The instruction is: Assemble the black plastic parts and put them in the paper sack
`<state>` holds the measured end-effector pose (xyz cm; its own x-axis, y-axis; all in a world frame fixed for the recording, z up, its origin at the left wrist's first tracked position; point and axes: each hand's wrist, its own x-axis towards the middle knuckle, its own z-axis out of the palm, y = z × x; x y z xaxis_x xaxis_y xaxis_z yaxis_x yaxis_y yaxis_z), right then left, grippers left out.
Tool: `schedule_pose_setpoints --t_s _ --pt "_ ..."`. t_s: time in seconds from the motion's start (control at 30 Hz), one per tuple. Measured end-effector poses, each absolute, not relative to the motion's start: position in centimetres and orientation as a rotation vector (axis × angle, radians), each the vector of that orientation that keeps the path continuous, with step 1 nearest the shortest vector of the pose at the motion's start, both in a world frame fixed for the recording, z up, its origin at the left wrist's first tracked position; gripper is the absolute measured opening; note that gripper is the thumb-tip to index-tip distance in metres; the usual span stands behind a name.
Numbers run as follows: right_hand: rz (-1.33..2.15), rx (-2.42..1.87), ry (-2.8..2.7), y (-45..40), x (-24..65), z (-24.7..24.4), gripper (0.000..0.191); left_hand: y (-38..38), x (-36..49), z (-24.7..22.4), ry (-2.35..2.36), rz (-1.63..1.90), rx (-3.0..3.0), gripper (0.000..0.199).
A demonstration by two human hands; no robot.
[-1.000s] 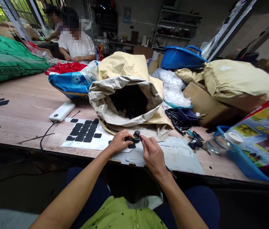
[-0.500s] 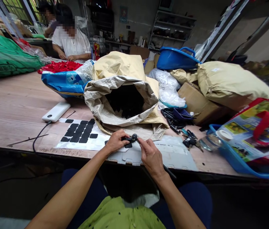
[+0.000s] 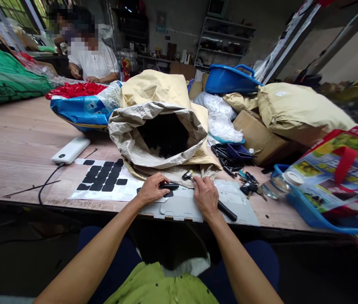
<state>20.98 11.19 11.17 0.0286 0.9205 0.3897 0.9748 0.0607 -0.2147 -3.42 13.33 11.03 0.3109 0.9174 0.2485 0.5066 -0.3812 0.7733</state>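
Note:
My left hand [image 3: 152,188] is closed on a small black rod-shaped part [image 3: 170,186], whose free end points right over the grey board [image 3: 179,204]. In my right hand [image 3: 206,195] is a small hammer [image 3: 228,211]; its dark head with a yellowish face shows beyond the fingertips, and its black grip sticks out below the palm. The hammer head is apart from the black part. Just left of my left hand lies a white sheet [image 3: 75,192] with several rows of black rounded pads [image 3: 104,176].
An open paper sack [image 3: 155,86] with dark contents stands before my hands. A white power bank [image 3: 67,150] lies left. Keys [image 3: 249,184], black parts [image 3: 221,154], a clear jar [image 3: 275,185] and a blue tray [image 3: 324,217] are right. A person [image 3: 93,59] sits across the table.
The hammer head has moved right, away from the black part's end, and my right hand has turned so more of the hammer shows. My left hand keeps its hold.

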Motion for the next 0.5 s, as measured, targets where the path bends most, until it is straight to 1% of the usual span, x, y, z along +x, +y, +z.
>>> schedule_pose_setpoints --t_s 0.1,0.3,0.4,0.5 --pt "-0.223 -1.88 -1.912 11.0 20.8 10.7 0.029 13.3 -3.4 10.8 1.263 0.919 2.026 0.017" --pt "-0.248 -1.907 -1.928 10.8 20.6 10.8 0.029 13.7 -3.6 10.3 1.231 0.895 2.056 0.019" --pt "-0.247 -1.92 -1.938 10.8 20.6 10.8 0.03 13.1 -3.7 11.8 1.178 0.877 2.022 0.022" --pt "-0.244 -1.915 -1.947 10.9 20.6 10.9 0.029 10.3 -3.6 14.6 1.025 0.803 1.939 0.024"
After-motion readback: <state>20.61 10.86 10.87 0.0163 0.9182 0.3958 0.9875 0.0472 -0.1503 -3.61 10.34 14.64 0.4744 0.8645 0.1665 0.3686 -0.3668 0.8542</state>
